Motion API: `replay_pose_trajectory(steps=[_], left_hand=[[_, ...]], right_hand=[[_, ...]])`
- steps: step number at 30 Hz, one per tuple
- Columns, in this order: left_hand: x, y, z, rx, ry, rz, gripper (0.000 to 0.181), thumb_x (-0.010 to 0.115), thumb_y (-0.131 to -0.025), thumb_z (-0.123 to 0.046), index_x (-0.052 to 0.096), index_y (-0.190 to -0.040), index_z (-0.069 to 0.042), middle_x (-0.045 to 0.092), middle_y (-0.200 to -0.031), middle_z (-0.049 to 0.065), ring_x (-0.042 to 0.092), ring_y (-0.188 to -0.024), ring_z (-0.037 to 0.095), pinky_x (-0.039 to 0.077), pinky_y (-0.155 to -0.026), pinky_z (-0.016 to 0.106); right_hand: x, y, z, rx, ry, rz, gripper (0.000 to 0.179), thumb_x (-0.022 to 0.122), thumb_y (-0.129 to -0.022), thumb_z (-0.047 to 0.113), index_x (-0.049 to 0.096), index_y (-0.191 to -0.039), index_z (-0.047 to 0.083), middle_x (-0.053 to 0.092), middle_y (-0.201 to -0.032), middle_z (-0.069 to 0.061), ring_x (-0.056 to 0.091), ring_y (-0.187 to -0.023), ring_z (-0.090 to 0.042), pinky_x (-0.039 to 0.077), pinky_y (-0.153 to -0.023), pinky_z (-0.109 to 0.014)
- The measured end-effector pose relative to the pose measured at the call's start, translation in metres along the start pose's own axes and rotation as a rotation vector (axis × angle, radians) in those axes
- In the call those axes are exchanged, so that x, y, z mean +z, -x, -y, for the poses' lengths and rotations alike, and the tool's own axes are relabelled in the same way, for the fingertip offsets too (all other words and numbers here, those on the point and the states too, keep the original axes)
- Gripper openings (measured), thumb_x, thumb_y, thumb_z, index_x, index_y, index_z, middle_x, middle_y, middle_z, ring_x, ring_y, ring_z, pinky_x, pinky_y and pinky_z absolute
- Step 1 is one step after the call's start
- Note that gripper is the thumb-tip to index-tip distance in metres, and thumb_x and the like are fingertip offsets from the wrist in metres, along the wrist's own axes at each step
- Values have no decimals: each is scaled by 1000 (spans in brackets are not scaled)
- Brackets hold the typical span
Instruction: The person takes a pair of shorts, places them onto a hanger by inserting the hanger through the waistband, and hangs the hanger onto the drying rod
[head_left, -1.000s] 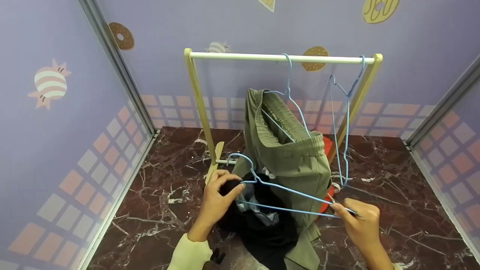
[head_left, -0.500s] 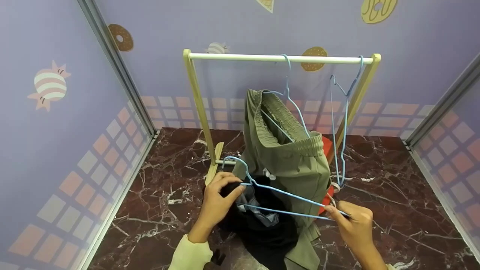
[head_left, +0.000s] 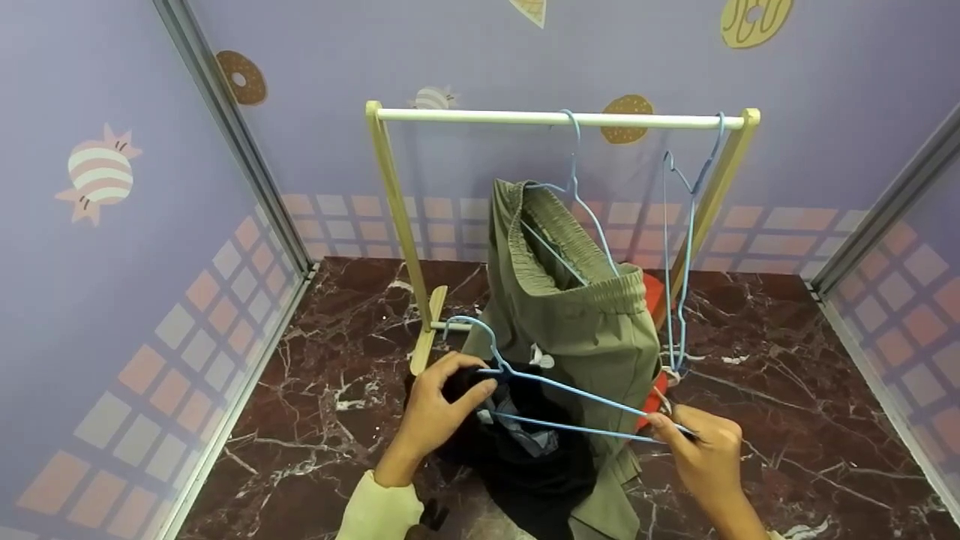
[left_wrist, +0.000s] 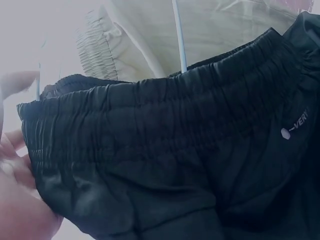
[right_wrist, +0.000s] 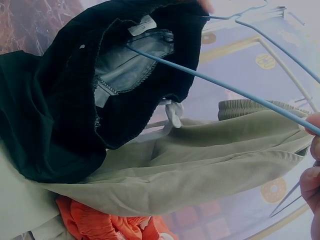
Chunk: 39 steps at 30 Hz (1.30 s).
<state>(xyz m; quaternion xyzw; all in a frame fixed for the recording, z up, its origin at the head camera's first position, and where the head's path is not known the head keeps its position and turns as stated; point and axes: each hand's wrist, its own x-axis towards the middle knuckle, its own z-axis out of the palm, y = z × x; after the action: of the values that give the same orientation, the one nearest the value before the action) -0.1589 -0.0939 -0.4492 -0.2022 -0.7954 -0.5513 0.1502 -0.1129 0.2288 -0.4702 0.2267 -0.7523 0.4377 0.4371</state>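
My left hand [head_left: 439, 397] grips the elastic waistband of the black pants [head_left: 525, 480], thumb and fingers at its left end. Through the open waist a pale blue-grey lining shows in the right wrist view. A blue hanger [head_left: 577, 391] slants across, its left end inside the waistband of the pants [left_wrist: 150, 120] and its hook pointing up to the left. At its other end, my right hand [head_left: 705, 446] pinches the hanger [right_wrist: 215, 82] between thumb and fingers. The left tip of the hanger is hidden by the cloth.
Behind stands a rack with a white rail [head_left: 480, 115] and wooden posts. Olive pants [head_left: 585, 322] hang from it on a blue hanger, and a bare blue hanger [head_left: 686, 247] is at the right. An orange garment [right_wrist: 100, 220] lies low behind. Dark marbled floor [head_left: 315, 420] lies around.
My right hand has moved left, pushing the hanger further into the black waistband. My left hand still holds the pants and has shifted slightly. The bare hanger on the rail swings a little.
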Motion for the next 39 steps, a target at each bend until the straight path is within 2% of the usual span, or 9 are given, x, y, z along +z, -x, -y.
replay_pose_trajectory(steps=[3,9,17,23,28,33,35,39], left_hand=[[0,0,8,-1,-31,2,18,76,-84,-28,68,-99,-20,66,-97,-7,60,-89,9,47,-84,25],[0,0,10,-29,-112,-18,12,72,-86,-37,65,-91,-28,64,-92,-14,59,-85,6,47,-82,27],[3,-2,10,-89,-142,-42,16,69,-87,-44,63,-85,-30,62,-86,-17,59,-82,4,47,-80,27],[4,-2,10,-92,-130,-68,18,72,-85,-44,63,-83,-28,62,-83,-16,56,-78,5,46,-76,26],[4,-2,11,-111,-103,-106,17,73,-84,-40,62,-80,-28,60,-78,-14,55,-74,6,45,-73,24],[5,-2,12,-112,-78,-140,17,75,-84,-33,62,-76,-24,58,-74,-10,53,-71,7,43,-70,23],[6,-3,6,-117,-78,-148,17,75,-84,-27,62,-76,-20,58,-74,-7,52,-70,8,42,-70,22],[7,-4,6,-110,-78,-157,18,76,-83,-23,61,-75,-17,57,-73,-6,50,-69,7,42,-69,22]], right_hand=[[0,1,-1,-2,2,19,41,73,-85,20,50,-52,14,44,-49,7,28,-47,6,23,-43,-10],[2,4,0,7,-34,56,37,76,-81,10,51,-54,16,40,-49,8,25,-49,7,21,-42,-11],[3,7,1,30,-121,73,28,73,-75,-7,59,-58,11,50,-50,3,34,-45,2,27,-43,-11],[2,7,2,26,-206,78,25,75,-75,-4,58,-61,8,44,-52,4,34,-46,1,27,-42,-15],[2,7,4,31,-223,86,20,79,-74,4,61,-65,7,52,-54,4,41,-48,1,32,-43,-18],[4,5,12,91,-209,100,21,80,-61,-8,65,-68,5,60,-58,5,50,-50,3,39,-45,-17],[5,6,13,128,-216,113,25,79,-57,-13,65,-68,5,62,-59,5,52,-52,4,40,-45,-16],[10,9,14,200,-240,155,29,75,-59,-19,65,-70,6,58,-56,3,47,-48,4,37,-42,-16]])
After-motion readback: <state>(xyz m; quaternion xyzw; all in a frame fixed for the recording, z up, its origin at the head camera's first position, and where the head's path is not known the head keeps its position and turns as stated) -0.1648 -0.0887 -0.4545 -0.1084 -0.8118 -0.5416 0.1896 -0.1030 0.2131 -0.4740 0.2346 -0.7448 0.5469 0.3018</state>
